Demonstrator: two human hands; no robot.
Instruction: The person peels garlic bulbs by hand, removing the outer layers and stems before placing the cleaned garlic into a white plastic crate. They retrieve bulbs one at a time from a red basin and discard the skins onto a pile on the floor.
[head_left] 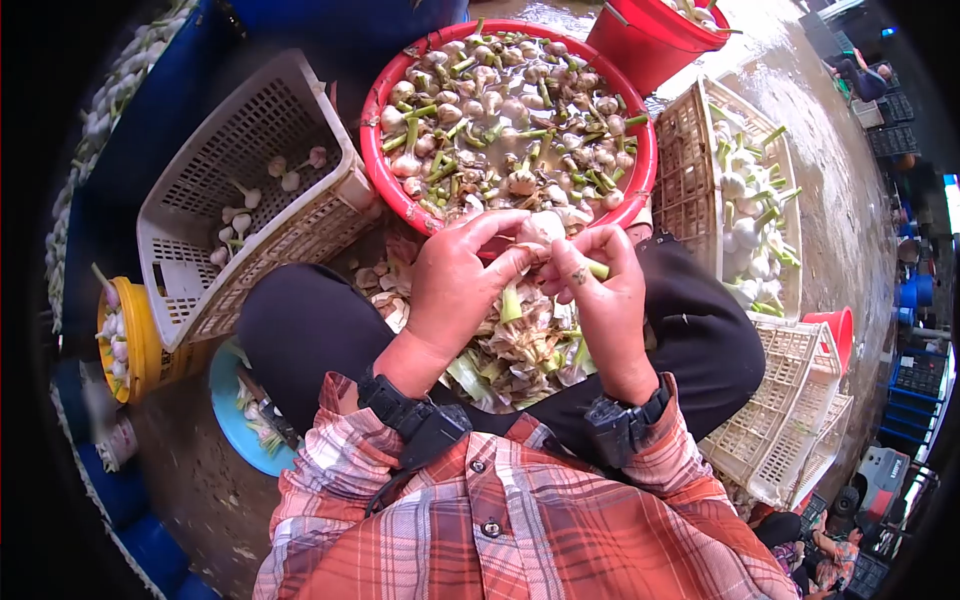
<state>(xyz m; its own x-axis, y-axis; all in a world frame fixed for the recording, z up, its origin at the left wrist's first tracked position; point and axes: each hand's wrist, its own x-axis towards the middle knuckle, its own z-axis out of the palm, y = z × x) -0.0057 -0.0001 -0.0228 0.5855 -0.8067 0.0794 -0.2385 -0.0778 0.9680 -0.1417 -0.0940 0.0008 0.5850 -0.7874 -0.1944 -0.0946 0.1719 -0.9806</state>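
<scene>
Between my two hands is a pale garlic bulb (541,228), its short green stem pointing to the right. My left hand (455,285) grips the bulb between thumb and fingers. On the stem side, my right hand (608,305) is closed, thumb and fingers pinching at the bulb's base. Just beyond them stands a round red tub (648,165) full of garlic bulbs and cut stems in murky water. Below my hands, a heap of peeled garlic skins and green leaves (520,350) lies between my legs.
On the left stand a white plastic crate (190,290) with a few bulbs, a yellow bucket (152,340) and a blue basin (235,425). To the right are a crate of stemmed garlic (690,160), stacked crates (775,400) and a red bucket (640,50). Other people sit farther off.
</scene>
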